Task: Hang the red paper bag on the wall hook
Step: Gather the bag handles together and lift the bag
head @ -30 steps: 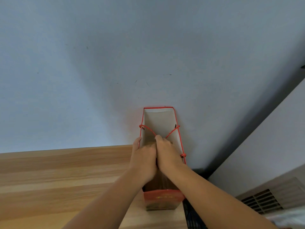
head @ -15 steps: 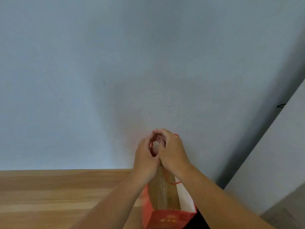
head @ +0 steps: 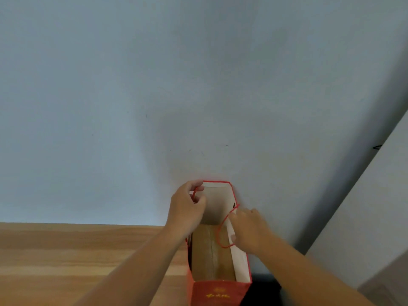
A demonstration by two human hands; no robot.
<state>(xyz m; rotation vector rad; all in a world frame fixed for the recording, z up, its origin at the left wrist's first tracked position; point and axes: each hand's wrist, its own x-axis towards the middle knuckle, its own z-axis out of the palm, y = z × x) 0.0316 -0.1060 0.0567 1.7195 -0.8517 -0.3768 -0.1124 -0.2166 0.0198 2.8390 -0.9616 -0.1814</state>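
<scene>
The red paper bag (head: 217, 292) stands upright at the right end of the wooden table, its mouth open towards me, white inside with a brown bottom. My left hand (head: 187, 208) is closed around the left red cord handle at the bag's left rim. My right hand (head: 247, 228) pinches the right red cord handle (head: 221, 230), whose loop droops into the bag's mouth. The bag's far edge lies against the pale wall. No wall hook shows in the frame.
The wooden table (head: 77, 257) ends just right of the bag. A pale blue-grey wall (head: 198, 85) fills the upper frame. A light-coloured panel (head: 375, 217) juts in at the right, with a dark gap below the bag's right side.
Half a second ago both hands were clasped together over the bag's top. They have since parted, one to each cord handle, and the bag's mouth is spread open.
</scene>
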